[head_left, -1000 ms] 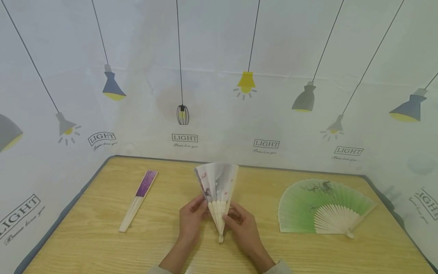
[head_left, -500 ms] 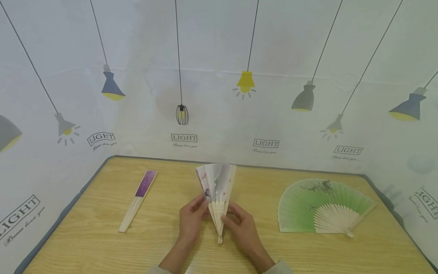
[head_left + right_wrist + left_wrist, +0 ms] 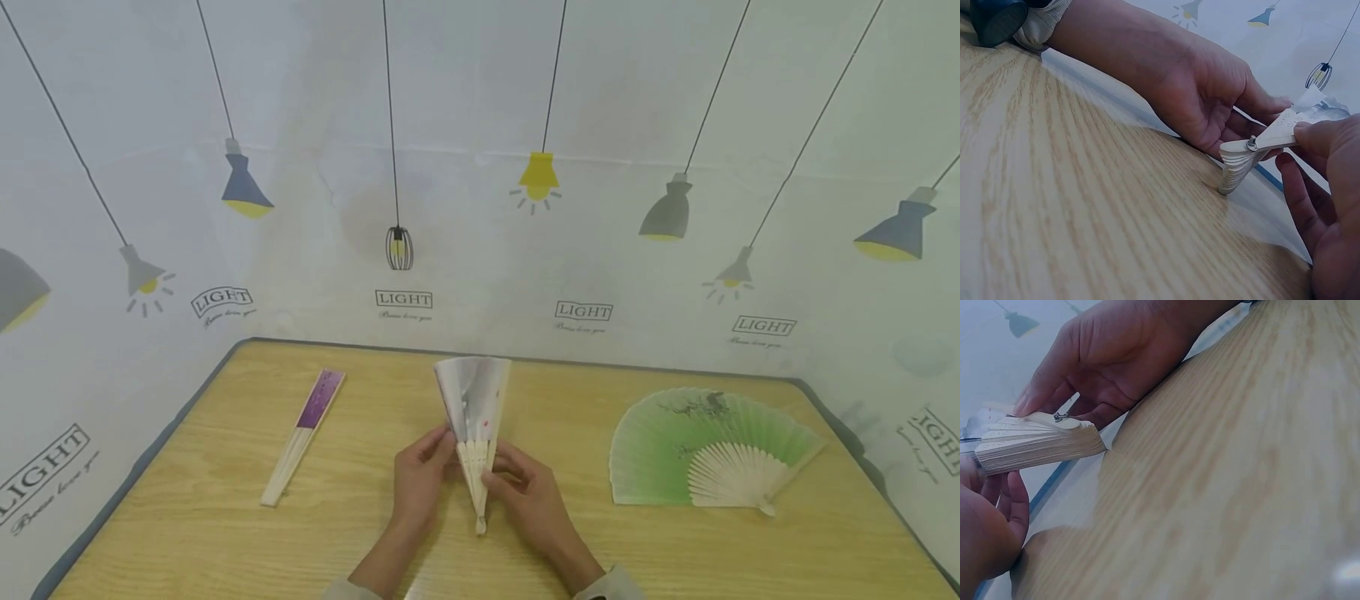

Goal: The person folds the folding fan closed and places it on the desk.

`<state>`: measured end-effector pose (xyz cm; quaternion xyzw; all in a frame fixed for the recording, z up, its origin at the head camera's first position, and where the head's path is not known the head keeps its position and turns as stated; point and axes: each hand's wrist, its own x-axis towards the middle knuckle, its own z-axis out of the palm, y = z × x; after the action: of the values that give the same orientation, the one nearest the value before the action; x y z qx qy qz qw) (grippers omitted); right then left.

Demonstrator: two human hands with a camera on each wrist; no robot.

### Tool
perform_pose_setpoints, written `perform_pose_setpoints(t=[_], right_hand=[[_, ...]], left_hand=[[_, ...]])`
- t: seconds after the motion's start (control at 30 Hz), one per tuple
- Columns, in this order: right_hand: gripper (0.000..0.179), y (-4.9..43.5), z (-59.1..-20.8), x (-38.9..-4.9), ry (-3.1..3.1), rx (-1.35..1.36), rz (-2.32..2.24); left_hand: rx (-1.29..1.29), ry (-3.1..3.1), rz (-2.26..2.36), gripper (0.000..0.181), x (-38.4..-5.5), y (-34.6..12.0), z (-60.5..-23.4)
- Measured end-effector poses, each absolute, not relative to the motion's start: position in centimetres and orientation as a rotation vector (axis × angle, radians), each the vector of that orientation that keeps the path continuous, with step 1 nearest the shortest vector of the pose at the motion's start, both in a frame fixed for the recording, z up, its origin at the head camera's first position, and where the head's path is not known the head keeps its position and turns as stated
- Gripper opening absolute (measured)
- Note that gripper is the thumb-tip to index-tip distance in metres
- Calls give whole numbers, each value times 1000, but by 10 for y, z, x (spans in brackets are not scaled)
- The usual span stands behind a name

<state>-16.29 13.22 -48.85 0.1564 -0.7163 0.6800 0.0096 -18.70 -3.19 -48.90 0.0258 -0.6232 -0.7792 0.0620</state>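
Note:
A white folding fan with grey and red printing is partly spread, held between both hands above the middle of the table. On its left side my left hand pinches the ribs near the leaf's lower edge. My right hand grips the other side, thumb lying on the pale ribs. In the left wrist view the stacked ribs converge on a metal pivot. The right wrist view shows the same pivot at the narrow end, with the fingertips of both hands around the ribs.
A folded purple fan lies on the wooden table at the left. At the right lies a spread green fan. Behind the table hangs a white cloth printed with lamps.
The white fan has narrowed: its left and right edges have come closer together, covering some of the printed leaf. Both hands stay in nearly the same place on it.

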Motion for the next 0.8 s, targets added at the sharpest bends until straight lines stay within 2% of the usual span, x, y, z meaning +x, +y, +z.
perform_pose_setpoints(t=[0.3, 0.8], right_hand=[[48, 132, -489, -164, -2182, 432, 2142], [49, 133, -491, -164, -2199, 510, 2140]], left_hand=[[81, -1829, -2433, 35, -187, -31, -487], [23, -1893, -2404, 37, -186, -31, -490]])
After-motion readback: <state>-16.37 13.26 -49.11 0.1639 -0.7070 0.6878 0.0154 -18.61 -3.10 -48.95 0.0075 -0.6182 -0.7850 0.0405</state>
